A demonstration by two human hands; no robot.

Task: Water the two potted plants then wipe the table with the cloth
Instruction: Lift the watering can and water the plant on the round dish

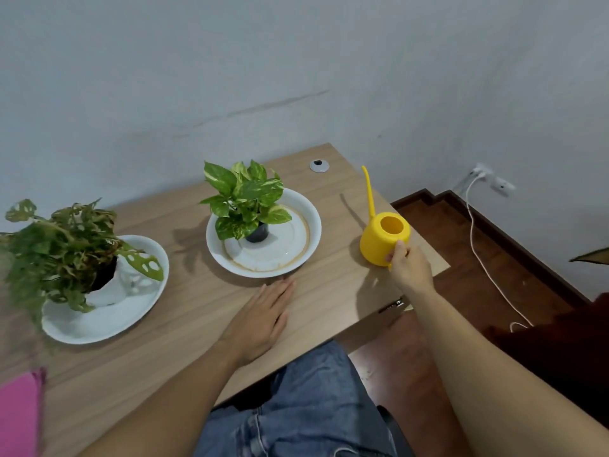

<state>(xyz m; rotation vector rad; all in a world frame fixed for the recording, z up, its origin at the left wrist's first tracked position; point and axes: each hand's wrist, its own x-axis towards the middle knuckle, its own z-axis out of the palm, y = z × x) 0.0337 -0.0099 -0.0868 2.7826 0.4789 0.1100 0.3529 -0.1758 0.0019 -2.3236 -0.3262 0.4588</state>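
Observation:
A yellow watering can (379, 240) with a long thin spout stands upright near the table's right edge. My right hand (410, 270) is closed on its near side, thumb on the rim. A green pothos in a dark pot (242, 202) stands in a white dish (306, 225) at the table's middle. At the left, a plant with holed leaves (62, 245) stands in a white pot on another white dish (108, 321). Flat on the wooden table (184, 324), palm down and fingers apart, lies my left hand (263, 321), just in front of the pothos dish. A pink cloth (19, 413) shows at the bottom left corner.
A grey cable grommet (319, 165) sits in the table's far corner by the wall. Right of the table, wooden stairs (478, 258) drop away with a white cable (484, 258) running from a wall socket. My jeans-clad lap (296, 410) is under the table's front edge.

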